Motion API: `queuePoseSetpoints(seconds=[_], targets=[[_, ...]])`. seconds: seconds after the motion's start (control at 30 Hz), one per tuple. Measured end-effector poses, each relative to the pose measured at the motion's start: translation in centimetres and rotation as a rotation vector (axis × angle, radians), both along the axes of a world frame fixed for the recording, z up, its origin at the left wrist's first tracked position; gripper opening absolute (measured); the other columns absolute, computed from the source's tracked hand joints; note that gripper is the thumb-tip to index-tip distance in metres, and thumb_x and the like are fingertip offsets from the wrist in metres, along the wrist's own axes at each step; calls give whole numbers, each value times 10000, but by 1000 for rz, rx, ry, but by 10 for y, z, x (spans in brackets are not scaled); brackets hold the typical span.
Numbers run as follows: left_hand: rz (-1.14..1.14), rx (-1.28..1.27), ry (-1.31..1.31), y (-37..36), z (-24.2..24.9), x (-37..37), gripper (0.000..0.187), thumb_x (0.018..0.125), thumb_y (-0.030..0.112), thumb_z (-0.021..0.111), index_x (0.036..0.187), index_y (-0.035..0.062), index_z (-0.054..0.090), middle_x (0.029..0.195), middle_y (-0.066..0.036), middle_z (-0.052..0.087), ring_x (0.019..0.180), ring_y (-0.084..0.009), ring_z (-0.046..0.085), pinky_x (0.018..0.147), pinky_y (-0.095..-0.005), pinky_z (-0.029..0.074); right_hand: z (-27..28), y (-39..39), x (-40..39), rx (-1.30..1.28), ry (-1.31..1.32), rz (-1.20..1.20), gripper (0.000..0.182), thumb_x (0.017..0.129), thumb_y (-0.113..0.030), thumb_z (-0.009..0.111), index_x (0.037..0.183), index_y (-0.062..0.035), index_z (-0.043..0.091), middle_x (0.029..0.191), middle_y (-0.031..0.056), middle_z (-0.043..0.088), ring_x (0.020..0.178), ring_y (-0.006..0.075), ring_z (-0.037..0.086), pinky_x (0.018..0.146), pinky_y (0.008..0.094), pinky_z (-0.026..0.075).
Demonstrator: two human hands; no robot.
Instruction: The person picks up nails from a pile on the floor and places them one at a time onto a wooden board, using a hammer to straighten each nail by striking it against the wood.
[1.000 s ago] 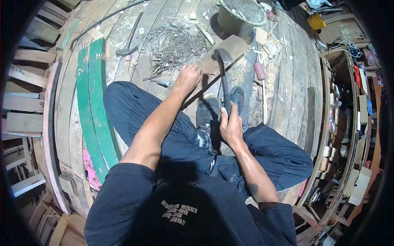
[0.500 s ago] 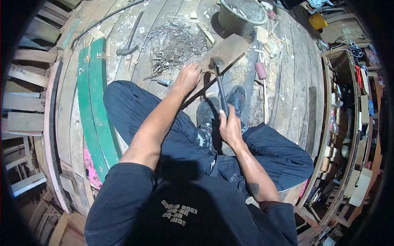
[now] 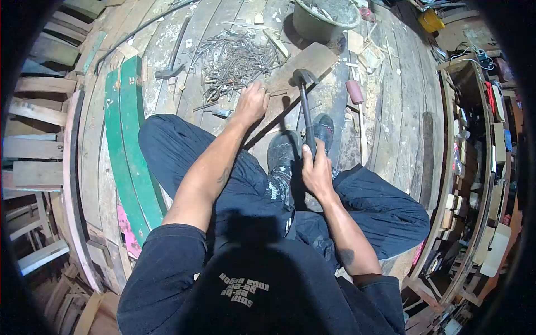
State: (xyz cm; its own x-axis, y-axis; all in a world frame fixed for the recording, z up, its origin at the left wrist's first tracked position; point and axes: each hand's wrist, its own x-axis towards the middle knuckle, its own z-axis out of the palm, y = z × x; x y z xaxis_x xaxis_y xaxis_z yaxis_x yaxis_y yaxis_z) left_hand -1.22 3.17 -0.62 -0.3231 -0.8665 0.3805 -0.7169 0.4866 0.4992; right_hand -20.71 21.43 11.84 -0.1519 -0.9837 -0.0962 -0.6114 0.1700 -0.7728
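My right hand (image 3: pixel 316 170) is wrapped round the dark handle of a claw hammer (image 3: pixel 307 111), whose head is above a wooden board (image 3: pixel 315 57) on the floor. My left hand (image 3: pixel 252 104) is closed in a pinch on a nail (image 3: pixel 278 93) that sticks out to the right of the fingers, by the board's near left edge. Just beyond that hand lies a heap of nails (image 3: pixel 237 58), many of them long and rusty-looking.
A grey bucket (image 3: pixel 315 28) stands behind the board. Another hammer (image 3: pixel 173 71) lies left of the heap. Green planks (image 3: pixel 134 151) lie along my left leg. A paint roller (image 3: pixel 354 92) lies to the right, and cluttered shelves (image 3: pixel 452 167) line the right side.
The hammer's head has turned and shifted slightly right, and its claw shows now. My left hand has shifted slightly left, and the nail in its fingers has come into sight.
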Motion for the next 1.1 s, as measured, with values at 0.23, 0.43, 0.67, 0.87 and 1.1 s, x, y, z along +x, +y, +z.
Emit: queuePoseSetpoints(seconds=[0.23,0.43,0.67,0.87,1.1], targets=[[45,39,-120,1,4,-2,244,872,208,677,965,-17,690,1044,-196,638,1036,-354,605,859,-481,464,6,-6,1,39,-6,-53,369,1045,-242,502,1328,-6,483,958,339,675,941,530,654,784,546,504],[48,-4,-106,1,1,-1,256,859,220,693,951,-19,693,1078,-208,656,1046,-361,613,869,-486,465,-5,-6,4,82,-7,-12,379,1042,-258,506,1327,-11,473,967,369,659,945,552,635,793,569,492],[34,-98,-55,0,1,-1,224,864,196,683,954,-7,706,1043,-210,660,1019,-379,622,843,-488,489,-16,-18,1,169,33,46,358,1036,-241,505,1295,4,477,962,391,641,933,581,610,793,601,469],[25,-12,-26,0,1,-2,204,853,193,671,962,26,711,1015,-150,677,1027,-321,625,836,-475,463,-4,-18,10,2,-14,22,352,1045,-227,498,1305,5,456,935,354,657,908,553,633,757,576,482],[30,91,-69,-2,2,-3,245,870,202,703,1016,6,717,1099,-209,680,1055,-375,643,890,-489,500,-24,-15,5,168,129,96,366,1038,-236,509,1303,8,450,877,365,651,870,559,636,720,592,481]])
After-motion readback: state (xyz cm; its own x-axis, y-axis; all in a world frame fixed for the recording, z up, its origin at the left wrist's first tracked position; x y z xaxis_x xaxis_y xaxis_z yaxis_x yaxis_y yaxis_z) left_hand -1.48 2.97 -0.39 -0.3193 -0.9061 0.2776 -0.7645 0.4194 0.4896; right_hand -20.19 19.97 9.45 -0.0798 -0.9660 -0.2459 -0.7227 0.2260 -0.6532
